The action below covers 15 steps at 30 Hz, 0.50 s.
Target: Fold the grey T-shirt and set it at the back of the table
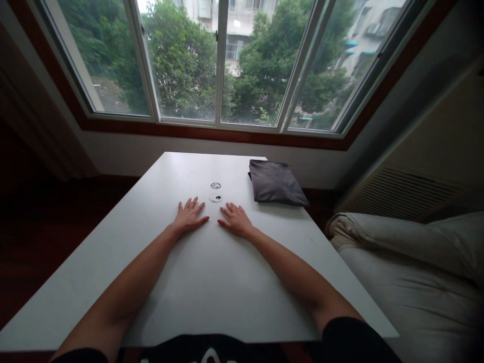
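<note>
Both hands lie palm down on a white table (212, 282), with the arms stretched forward. My left hand (189, 216) has its fingers spread and holds nothing. My right hand (235, 220) also rests flat with fingers apart, nothing in it. Just beyond the fingertips, between the two hands, is a small round disc (215, 198) with a dark mark on it. A second round patterned disc (215, 186) lies a little farther off. To the right of my right hand sits a folded dark grey cloth (278, 182), apart from the fingers, near the table's right edge.
A wide window (219, 65) with a brown frame stands behind the table, trees and a building outside. On the right are a beige sofa (412, 272) and a slatted vent panel (397, 194). A curtain (49, 126) hangs at left above a dark reddish floor (41, 242).
</note>
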{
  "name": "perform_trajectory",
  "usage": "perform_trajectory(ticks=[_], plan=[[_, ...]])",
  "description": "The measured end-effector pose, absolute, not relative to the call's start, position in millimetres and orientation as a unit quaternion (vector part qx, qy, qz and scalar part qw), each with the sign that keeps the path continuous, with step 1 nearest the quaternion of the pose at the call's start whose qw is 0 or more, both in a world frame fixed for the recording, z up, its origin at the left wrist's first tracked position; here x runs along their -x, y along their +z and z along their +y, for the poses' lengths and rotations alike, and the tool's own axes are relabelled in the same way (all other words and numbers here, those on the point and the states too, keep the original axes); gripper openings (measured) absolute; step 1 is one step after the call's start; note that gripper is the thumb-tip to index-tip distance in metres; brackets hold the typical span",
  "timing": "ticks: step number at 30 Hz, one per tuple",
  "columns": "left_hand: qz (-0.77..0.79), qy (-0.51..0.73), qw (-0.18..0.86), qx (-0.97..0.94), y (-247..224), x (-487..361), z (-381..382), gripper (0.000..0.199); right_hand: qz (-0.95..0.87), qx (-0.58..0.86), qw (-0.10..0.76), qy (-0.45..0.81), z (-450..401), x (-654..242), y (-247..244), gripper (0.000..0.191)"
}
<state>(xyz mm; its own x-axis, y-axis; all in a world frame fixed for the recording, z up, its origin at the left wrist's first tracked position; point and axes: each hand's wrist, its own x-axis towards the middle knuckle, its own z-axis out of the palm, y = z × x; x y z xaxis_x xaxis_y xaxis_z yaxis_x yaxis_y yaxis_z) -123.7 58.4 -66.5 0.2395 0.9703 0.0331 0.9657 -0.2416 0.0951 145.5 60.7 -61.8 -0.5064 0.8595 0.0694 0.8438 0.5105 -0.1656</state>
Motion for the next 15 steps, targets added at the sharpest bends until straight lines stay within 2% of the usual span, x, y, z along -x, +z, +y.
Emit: perform_trajectory(ticks=[9,15], plan=[[0.606,0.043,0.062,-0.792,-63.6,123.7,52.5,0.091,-0.870,0.486,0.039,0.069,58.3,-141.5,-62.3,0.091],[0.603,0.048,0.067,-0.793,-62.6,124.6,50.8,0.092,-0.872,0.481,0.026,0.084,55.5,-140.3,-59.0,0.092]])
